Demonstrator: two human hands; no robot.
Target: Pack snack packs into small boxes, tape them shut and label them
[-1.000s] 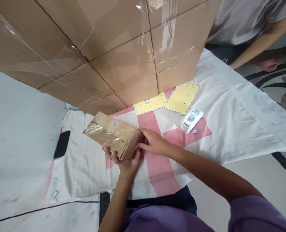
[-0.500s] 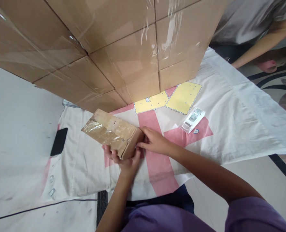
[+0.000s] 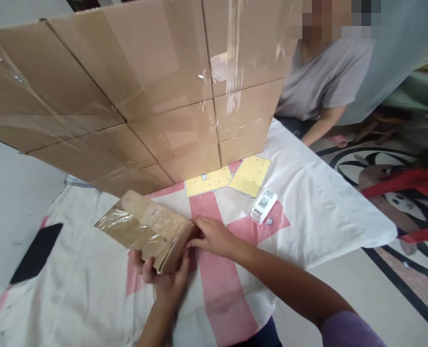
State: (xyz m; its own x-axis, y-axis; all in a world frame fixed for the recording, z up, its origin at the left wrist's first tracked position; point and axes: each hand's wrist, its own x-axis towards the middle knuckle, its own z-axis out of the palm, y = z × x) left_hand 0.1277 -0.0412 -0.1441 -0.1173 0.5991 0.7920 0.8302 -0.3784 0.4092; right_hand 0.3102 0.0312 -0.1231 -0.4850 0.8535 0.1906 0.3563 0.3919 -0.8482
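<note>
A small brown cardboard box (image 3: 141,224), with shiny clear tape over its top, is held tilted above the cloth-covered table. My left hand (image 3: 165,279) supports it from below at the near corner, fingers wrapped round its long side and thumb at the end. At the box's right end, my right hand (image 3: 212,236) has thumb and fingers closed against the end face. Part of that end is hidden behind the right fingers, so any flap or tape edge there cannot be made out.
A tall wall of taped cardboard boxes (image 3: 170,130) stands behind. On the pink-and-white cloth (image 3: 243,289) are yellow shapes (image 3: 250,176) and a small white item (image 3: 263,206). A black flat object (image 3: 36,253) lies left. Another person (image 3: 318,91) sits beyond, near a red object (image 3: 416,193).
My view has tilted up and shifted right, so more of the box wall and the other person show. Both hands keep their hold on the small box, with little change in grip.
</note>
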